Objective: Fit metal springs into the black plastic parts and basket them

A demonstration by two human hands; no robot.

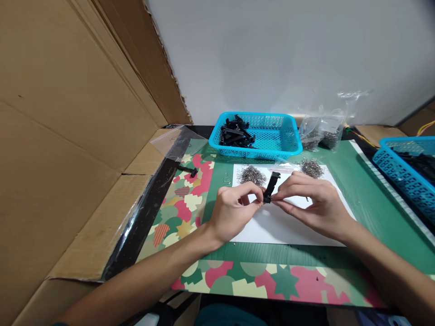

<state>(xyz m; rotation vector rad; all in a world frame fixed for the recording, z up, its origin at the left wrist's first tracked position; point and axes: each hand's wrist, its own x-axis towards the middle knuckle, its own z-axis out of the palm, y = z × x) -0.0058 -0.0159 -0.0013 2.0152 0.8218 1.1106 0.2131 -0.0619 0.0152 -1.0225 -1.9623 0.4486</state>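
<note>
A slim black plastic part (272, 184) stands tilted between my hands, above a white sheet of paper (265, 233). The fingers of my left hand (234, 208) pinch its lower end from the left. From the right, the thumb and fingertips of my right hand (314, 201) are pressed together at the same lower end; whatever small thing they hold is too tiny to make out. Behind my left hand lies a heap of small metal pieces (251, 175), like little springs. A second such heap (311, 168) sits behind my right hand.
A blue basket (254, 152) with black parts stands at the back, beside clear bags (328, 131) of metal pieces. Another blue basket (404, 170) is at the right edge. One black part (188, 170) lies on the left. A cardboard wall (68, 127) bounds the left side.
</note>
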